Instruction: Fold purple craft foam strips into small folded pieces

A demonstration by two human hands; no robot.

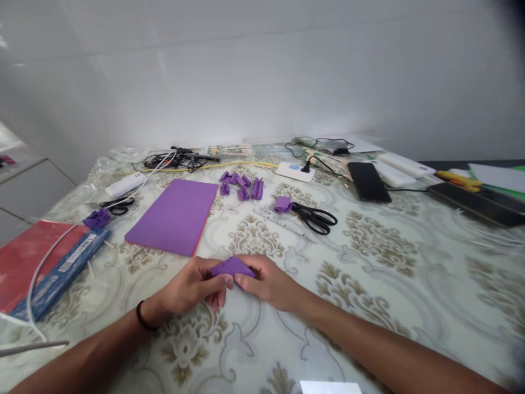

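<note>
A small folded piece of purple paper (232, 266) is held between both hands above the table's near middle. My left hand (200, 284) pinches its left side, thumb in front. My right hand (266, 279) grips the right side, its thumb pressed on the lower edge. Beyond them lies a stack of purple sheets (174, 216) with a red edge showing beneath. Several small folded purple pieces (243, 192) are grouped behind, and another folded piece (283, 204) rests by the black-handled scissors (315, 218). A clear ruler (283, 223) lies just left of these scissors.
At the left are a red and blue paper pack (61, 268), crumpled purple paper (97, 218), a second pair of scissors (118, 206) and a white cable. A power strip (295, 172) and cables lie at the back. A black phone (368, 182) sits at the right.
</note>
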